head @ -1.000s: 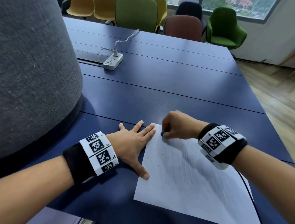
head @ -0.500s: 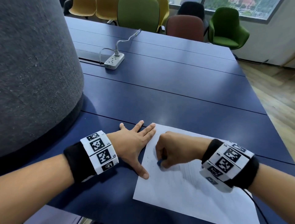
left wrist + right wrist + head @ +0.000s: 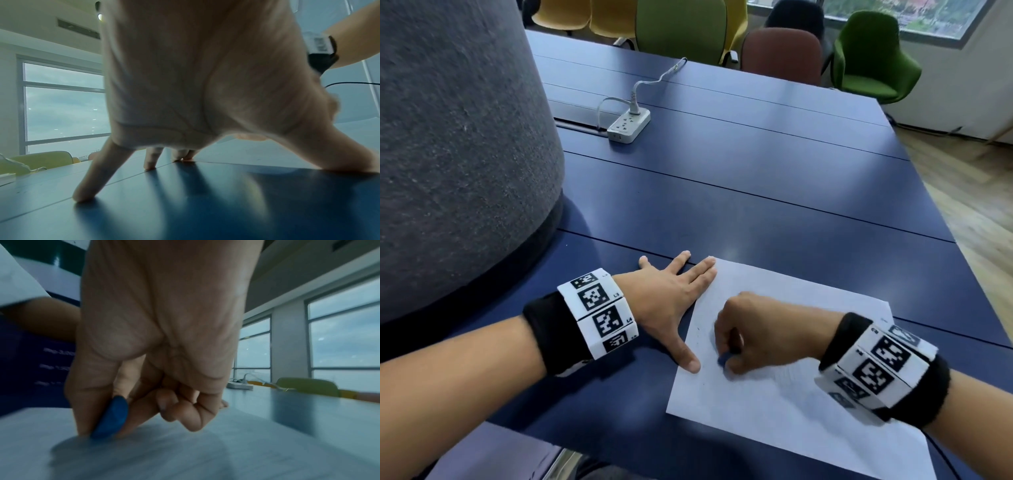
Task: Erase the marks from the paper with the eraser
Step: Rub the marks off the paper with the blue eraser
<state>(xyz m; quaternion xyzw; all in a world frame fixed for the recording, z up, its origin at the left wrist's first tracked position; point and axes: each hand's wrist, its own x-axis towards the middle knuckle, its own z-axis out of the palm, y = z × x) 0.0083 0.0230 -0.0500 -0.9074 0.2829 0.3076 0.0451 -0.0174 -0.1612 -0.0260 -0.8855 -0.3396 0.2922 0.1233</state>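
A white sheet of paper [image 3: 791, 404] lies on the dark blue table [image 3: 756, 205], with faint pencil marks [image 3: 787, 375] by my right wrist. My right hand [image 3: 732, 356] pinches a small blue eraser [image 3: 722, 359] between thumb and fingers and presses it on the paper near its left edge. In the right wrist view the eraser [image 3: 112, 416] touches the paper [image 3: 185, 451] under my curled right hand [image 3: 102, 426]. My left hand [image 3: 674, 301] lies flat with fingers spread, its fingertips and thumb on the paper's left edge. The left wrist view shows the left hand [image 3: 185, 154] pressing down.
A large grey fabric-covered column [image 3: 455, 154] stands on the table close at the left. A white power strip [image 3: 628, 128] with its cable lies further back. Coloured chairs [image 3: 869, 58] line the far edge. The table's right edge drops to a wooden floor [image 3: 969, 212].
My right hand has slid the eraser down the paper's left side, from the top corner toward me. The left hand has stayed in place.
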